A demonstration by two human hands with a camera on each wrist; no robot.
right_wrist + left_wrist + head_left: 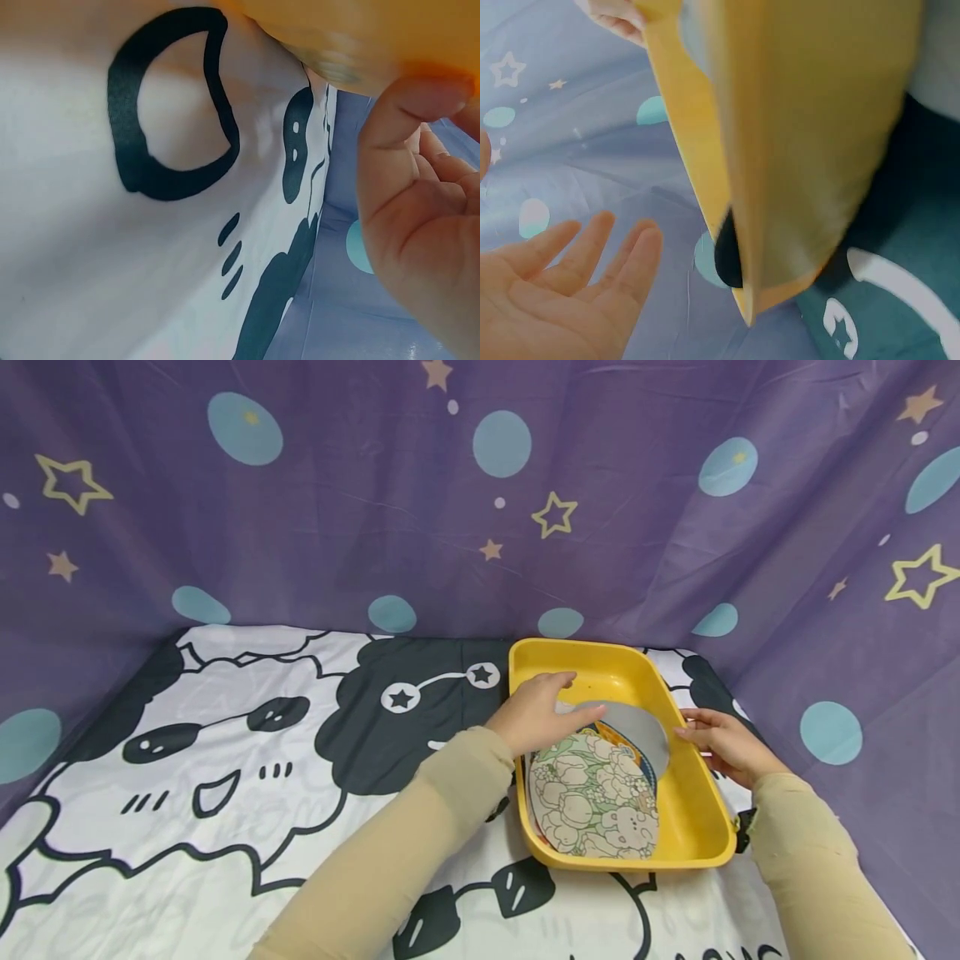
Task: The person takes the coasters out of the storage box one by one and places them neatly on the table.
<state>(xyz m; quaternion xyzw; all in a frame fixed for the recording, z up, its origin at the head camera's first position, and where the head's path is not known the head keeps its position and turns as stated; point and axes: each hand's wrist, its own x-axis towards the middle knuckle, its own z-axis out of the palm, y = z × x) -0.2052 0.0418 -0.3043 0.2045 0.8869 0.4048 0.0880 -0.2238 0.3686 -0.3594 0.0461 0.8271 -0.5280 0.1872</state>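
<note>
A yellow plastic tub (693, 818) stands on the patterned cloth. Inside, on its left side, lies a rounded piece with a flower-and-bear print (592, 797), which looks like a cap. A grey brim-like piece (641, 727) with a blue and orange edge sticks out from under it. Above the tub's left side is my left hand (536, 714), fingers apart and holding nothing; the left wrist view shows its palm and extended fingers (592, 259). My right hand (723, 743) grips the tub's right rim, its thumb (435, 94) against the yellow wall in the right wrist view.
A black-and-white cartoon cloth (225, 760) covers the surface under the tub. Behind and to the right hangs a purple curtain (360, 493) with stars and blue ovals, close to the tub's far end.
</note>
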